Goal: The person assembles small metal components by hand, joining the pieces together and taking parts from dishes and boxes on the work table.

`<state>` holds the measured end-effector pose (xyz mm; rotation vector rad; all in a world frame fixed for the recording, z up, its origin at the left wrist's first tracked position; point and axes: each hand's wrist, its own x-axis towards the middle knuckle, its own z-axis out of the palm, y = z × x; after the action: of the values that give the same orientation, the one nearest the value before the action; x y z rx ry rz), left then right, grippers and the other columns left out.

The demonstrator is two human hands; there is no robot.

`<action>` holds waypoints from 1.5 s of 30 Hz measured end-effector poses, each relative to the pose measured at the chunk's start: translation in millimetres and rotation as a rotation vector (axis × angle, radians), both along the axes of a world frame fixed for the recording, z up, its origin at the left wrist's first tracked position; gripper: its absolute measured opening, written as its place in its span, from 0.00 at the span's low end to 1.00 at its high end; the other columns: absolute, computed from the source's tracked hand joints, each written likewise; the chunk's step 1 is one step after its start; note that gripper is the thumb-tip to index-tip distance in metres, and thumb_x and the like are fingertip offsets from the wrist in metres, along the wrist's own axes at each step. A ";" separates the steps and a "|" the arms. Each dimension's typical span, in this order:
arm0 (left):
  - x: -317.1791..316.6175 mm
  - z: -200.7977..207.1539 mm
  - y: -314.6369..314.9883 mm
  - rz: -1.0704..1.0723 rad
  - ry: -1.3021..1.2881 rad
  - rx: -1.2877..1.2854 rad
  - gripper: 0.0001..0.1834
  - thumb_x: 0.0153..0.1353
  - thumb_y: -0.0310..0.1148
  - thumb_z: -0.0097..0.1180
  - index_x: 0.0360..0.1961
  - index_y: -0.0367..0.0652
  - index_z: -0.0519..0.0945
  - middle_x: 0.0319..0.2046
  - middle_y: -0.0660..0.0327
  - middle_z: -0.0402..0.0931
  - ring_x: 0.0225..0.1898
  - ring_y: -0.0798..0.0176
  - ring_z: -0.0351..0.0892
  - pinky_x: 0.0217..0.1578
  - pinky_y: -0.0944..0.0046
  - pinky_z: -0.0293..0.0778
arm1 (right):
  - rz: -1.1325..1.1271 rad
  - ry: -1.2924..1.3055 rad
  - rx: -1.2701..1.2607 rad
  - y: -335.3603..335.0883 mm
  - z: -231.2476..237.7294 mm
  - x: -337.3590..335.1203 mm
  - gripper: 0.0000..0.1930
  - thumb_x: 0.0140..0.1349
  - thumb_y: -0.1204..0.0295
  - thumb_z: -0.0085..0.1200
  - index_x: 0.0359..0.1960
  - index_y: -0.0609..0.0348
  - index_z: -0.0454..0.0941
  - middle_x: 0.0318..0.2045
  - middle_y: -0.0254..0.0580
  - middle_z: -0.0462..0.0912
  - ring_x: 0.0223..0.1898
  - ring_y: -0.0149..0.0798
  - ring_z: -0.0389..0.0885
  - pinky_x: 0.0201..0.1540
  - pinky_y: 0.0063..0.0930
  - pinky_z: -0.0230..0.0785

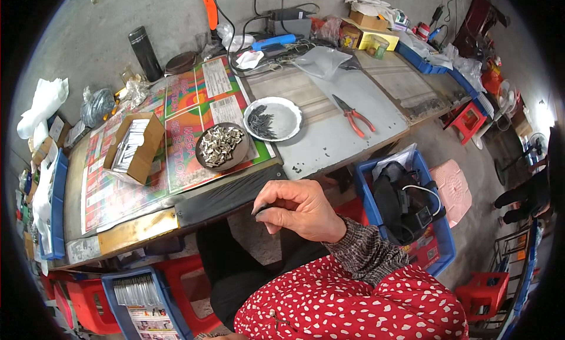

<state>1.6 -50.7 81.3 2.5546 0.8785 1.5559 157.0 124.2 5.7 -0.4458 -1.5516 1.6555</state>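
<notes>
My right hand [303, 210] is raised in front of the table's near edge, thumb and fingers pinched together on a small dark piece [262, 209]. Most of that piece is covered by the fingertips. Of my left hand [228, 337] only a sliver shows at the lower edge, over my lap, and its fingers are out of sight. Beyond the right hand, a round dark dish [242, 158] holds many small metallic pieces. Beside it a white plate [293, 117] carries a heap of thin black pieces. Red-handled pliers [355, 117] lie to the right of the plate.
An open cardboard box [150, 148] of thin, pale strips stands on the left of the table. Below the table, a blue crate [374, 187] with black items is at right, and a blue bin [112, 293] of metal rods at left. A black flask [144, 54] stands behind.
</notes>
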 end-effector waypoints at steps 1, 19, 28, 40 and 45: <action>1.5 1.2 -2.9 0.037 -0.003 -0.026 0.13 0.50 0.33 0.54 0.32 0.31 0.76 0.28 0.46 0.76 0.15 0.62 0.71 0.20 0.61 0.71 | 0.005 0.008 -0.002 -0.4 -0.4 0.1 0.04 0.58 0.78 0.54 0.34 0.66 0.75 0.27 0.32 0.73 0.22 0.21 0.72 0.25 0.15 0.66; 3.5 -3.9 -0.1 0.035 -0.048 -0.004 0.13 0.49 0.34 0.56 0.30 0.32 0.77 0.23 0.49 0.75 0.15 0.58 0.71 0.16 0.62 0.71 | 0.019 0.018 0.003 -1.2 1.0 -0.1 0.04 0.59 0.78 0.54 0.34 0.66 0.75 0.27 0.33 0.73 0.22 0.22 0.72 0.24 0.15 0.66; -1.5 -5.4 5.8 -0.022 -0.028 0.060 0.13 0.51 0.31 0.56 0.31 0.29 0.76 0.22 0.48 0.74 0.14 0.61 0.70 0.16 0.64 0.71 | 0.018 0.017 0.017 -0.9 3.3 -1.7 0.04 0.58 0.79 0.54 0.34 0.66 0.74 0.26 0.33 0.74 0.22 0.22 0.72 0.24 0.15 0.66; 8.1 -47.0 35.4 0.397 -0.169 -0.366 0.08 0.39 0.17 0.59 0.25 0.35 0.79 0.17 0.58 0.77 0.14 0.63 0.75 0.16 0.72 0.67 | 0.077 0.034 -0.039 -17.7 25.6 7.4 0.04 0.57 0.80 0.55 0.34 0.67 0.76 0.26 0.34 0.76 0.23 0.23 0.75 0.25 0.15 0.69; 6.1 -69.9 43.4 0.381 -0.348 -0.667 0.07 0.48 0.14 0.55 0.30 0.31 0.78 0.20 0.60 0.77 0.15 0.76 0.71 0.14 0.77 0.63 | 0.141 0.105 -0.174 -19.9 21.9 5.3 0.05 0.58 0.78 0.55 0.34 0.67 0.76 0.29 0.37 0.77 0.23 0.25 0.77 0.25 0.15 0.71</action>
<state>7.7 -7.4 11.5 1.6689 1.5621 1.3878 162.3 104.4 27.5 -0.3399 -1.3944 1.9013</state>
